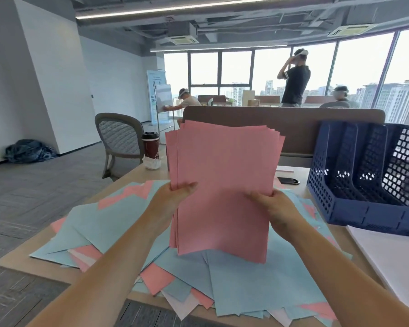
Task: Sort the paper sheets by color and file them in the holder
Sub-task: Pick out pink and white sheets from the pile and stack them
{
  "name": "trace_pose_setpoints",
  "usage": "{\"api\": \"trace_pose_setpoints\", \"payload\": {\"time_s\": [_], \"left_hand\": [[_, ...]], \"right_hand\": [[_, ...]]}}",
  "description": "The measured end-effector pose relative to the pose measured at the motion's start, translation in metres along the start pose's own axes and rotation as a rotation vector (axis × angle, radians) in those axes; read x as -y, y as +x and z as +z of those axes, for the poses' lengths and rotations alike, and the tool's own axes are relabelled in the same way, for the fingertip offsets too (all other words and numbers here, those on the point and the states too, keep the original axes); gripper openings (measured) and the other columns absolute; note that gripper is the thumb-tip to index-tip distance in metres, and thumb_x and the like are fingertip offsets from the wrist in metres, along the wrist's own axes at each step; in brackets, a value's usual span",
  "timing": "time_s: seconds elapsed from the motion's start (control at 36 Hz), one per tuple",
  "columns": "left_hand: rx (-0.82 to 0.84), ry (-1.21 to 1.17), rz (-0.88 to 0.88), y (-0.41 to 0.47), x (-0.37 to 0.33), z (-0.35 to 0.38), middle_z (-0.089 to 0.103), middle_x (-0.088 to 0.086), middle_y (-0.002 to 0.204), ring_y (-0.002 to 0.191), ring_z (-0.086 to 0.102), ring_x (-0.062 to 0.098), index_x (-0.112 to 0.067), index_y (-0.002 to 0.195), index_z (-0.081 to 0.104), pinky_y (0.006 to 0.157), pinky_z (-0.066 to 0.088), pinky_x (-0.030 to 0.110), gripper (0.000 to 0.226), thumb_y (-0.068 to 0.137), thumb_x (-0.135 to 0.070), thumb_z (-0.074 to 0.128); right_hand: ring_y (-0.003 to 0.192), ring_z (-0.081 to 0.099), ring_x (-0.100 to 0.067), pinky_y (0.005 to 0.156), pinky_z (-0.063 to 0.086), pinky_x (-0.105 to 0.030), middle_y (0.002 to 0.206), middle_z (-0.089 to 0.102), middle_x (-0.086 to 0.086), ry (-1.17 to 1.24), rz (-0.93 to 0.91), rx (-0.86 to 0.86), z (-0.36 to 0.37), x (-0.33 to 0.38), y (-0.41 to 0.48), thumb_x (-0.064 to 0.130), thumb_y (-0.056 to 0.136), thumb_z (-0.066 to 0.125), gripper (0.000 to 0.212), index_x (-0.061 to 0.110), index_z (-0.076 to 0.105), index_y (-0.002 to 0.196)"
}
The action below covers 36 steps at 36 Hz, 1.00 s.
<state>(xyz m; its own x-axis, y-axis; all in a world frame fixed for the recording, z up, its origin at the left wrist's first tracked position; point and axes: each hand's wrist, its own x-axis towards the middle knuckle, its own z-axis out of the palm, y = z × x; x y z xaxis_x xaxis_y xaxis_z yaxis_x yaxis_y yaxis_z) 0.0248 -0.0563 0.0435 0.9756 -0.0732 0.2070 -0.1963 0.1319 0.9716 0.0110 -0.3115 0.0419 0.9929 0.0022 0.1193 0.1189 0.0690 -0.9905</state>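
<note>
I hold a stack of pink sheets (224, 180) upright, its bottom edge resting on the spread of loose paper below. My left hand (172, 199) grips the stack's left edge, thumb on the front. My right hand (274, 208) grips the right edge. Under the stack lies a messy pile of blue sheets (246, 279) mixed with pink and a few white ones. The dark blue mesh file holder (364, 182), with three slots, stands at the right of the desk; its slots look bare.
A dark cup (151, 146) stands on a napkin at the desk's far left. A black phone (288, 181) lies behind the stack. A brown divider (293, 123) runs along the desk's back. A white board (392, 260) lies at right. Several people work beyond.
</note>
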Motion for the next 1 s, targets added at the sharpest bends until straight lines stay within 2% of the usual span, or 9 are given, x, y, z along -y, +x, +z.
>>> {"api": "trace_pose_setpoints", "payload": {"time_s": [0.17, 0.25, 0.44, 0.58, 0.69, 0.81, 0.89, 0.97, 1.0], "left_hand": [[-0.064, -0.082, 0.003, 0.007, -0.002, 0.010, 0.073, 0.011, 0.112, 0.113, 0.065, 0.029, -0.007, 0.111, 0.072, 0.108, 0.044, 0.049, 0.054, 0.065, -0.032, 0.085], [-0.058, -0.063, 0.011, 0.010, 0.000, 0.012, 0.072, 0.008, 0.114, 0.114, 0.065, 0.026, -0.009, 0.115, 0.070, 0.108, 0.043, 0.047, 0.066, 0.059, -0.039, 0.089], [-0.029, -0.001, -0.079, 0.000, 0.017, 0.019, 0.077, 0.004, 0.097, 0.092, 0.073, 0.019, -0.021, 0.088, 0.080, 0.091, 0.052, 0.037, 0.007, 0.082, -0.020, 0.078], [-0.102, 0.028, -0.034, 0.009, 0.006, 0.028, 0.077, -0.002, 0.096, 0.093, 0.073, 0.013, -0.021, 0.091, 0.078, 0.087, 0.053, 0.031, 0.018, 0.075, -0.028, 0.083], [-0.108, 0.097, -0.009, 0.009, 0.006, 0.024, 0.076, -0.002, 0.102, 0.104, 0.069, 0.016, -0.021, 0.095, 0.078, 0.104, 0.047, 0.041, 0.038, 0.063, -0.041, 0.086], [-0.114, 0.160, 0.082, 0.007, -0.009, 0.018, 0.075, 0.001, 0.106, 0.103, 0.070, 0.021, -0.018, 0.112, 0.070, 0.101, 0.050, 0.049, 0.058, 0.065, -0.050, 0.079], [-0.145, 0.217, 0.186, 0.008, -0.031, 0.021, 0.073, -0.002, 0.109, 0.102, 0.069, 0.017, -0.021, 0.119, 0.063, 0.095, 0.054, 0.042, 0.053, 0.072, -0.041, 0.077], [-0.223, 0.310, 0.257, 0.010, -0.052, 0.026, 0.069, -0.004, 0.112, 0.096, 0.069, 0.011, -0.027, 0.124, 0.051, 0.086, 0.055, 0.033, 0.046, 0.084, -0.025, 0.074], [-0.238, 0.337, 0.286, 0.010, -0.059, 0.027, 0.068, -0.006, 0.112, 0.095, 0.068, 0.010, -0.031, 0.129, 0.047, 0.084, 0.056, 0.033, 0.051, 0.085, -0.022, 0.072]], "right_hand": [[0.094, 0.074, -0.026, 0.089, 0.057, -0.041, 0.099, 0.077, -0.006, 0.020, -0.005, -0.039, 0.001, -0.001, 0.010, 0.029, 0.074, 0.086, 0.038, 0.009, 0.075, 0.103], [0.092, 0.074, -0.024, 0.089, 0.057, -0.040, 0.096, 0.078, -0.004, 0.005, -0.032, -0.055, -0.003, 0.002, 0.013, 0.027, 0.076, 0.084, 0.027, 0.011, 0.076, 0.097], [0.097, 0.073, -0.025, 0.096, 0.054, -0.047, 0.100, 0.077, -0.003, -0.041, 0.062, -0.058, -0.011, -0.020, 0.012, 0.035, 0.070, 0.087, 0.045, 0.009, 0.074, 0.104], [0.093, 0.074, -0.025, 0.091, 0.057, -0.044, 0.097, 0.078, -0.003, -0.051, 0.022, -0.091, -0.009, -0.009, 0.017, 0.030, 0.075, 0.085, 0.036, 0.012, 0.074, 0.103], [0.094, 0.074, -0.022, 0.091, 0.056, -0.040, 0.098, 0.078, -0.001, -0.077, 0.015, -0.062, -0.013, -0.007, 0.016, 0.028, 0.076, 0.084, 0.033, 0.011, 0.075, 0.102], [0.100, 0.071, -0.022, 0.094, 0.054, -0.044, 0.101, 0.077, 0.003, -0.133, -0.047, -0.095, -0.018, 0.004, 0.012, 0.038, 0.076, 0.079, 0.037, 0.016, 0.073, 0.104], [0.097, 0.072, -0.018, 0.093, 0.055, -0.047, 0.101, 0.076, 0.005, -0.180, -0.137, -0.135, -0.017, 0.023, 0.012, 0.052, 0.066, 0.079, 0.051, 0.019, 0.071, 0.105], [0.091, 0.071, -0.012, 0.081, 0.057, -0.032, 0.104, 0.075, 0.003, -0.263, -0.238, -0.180, -0.010, 0.043, 0.010, 0.034, 0.082, 0.078, 0.036, 0.022, 0.064, 0.113], [0.091, 0.070, -0.012, 0.078, 0.056, -0.029, 0.106, 0.073, 0.002, -0.288, -0.274, -0.206, -0.008, 0.050, 0.009, 0.030, 0.084, 0.077, 0.041, 0.023, 0.059, 0.121]]}}
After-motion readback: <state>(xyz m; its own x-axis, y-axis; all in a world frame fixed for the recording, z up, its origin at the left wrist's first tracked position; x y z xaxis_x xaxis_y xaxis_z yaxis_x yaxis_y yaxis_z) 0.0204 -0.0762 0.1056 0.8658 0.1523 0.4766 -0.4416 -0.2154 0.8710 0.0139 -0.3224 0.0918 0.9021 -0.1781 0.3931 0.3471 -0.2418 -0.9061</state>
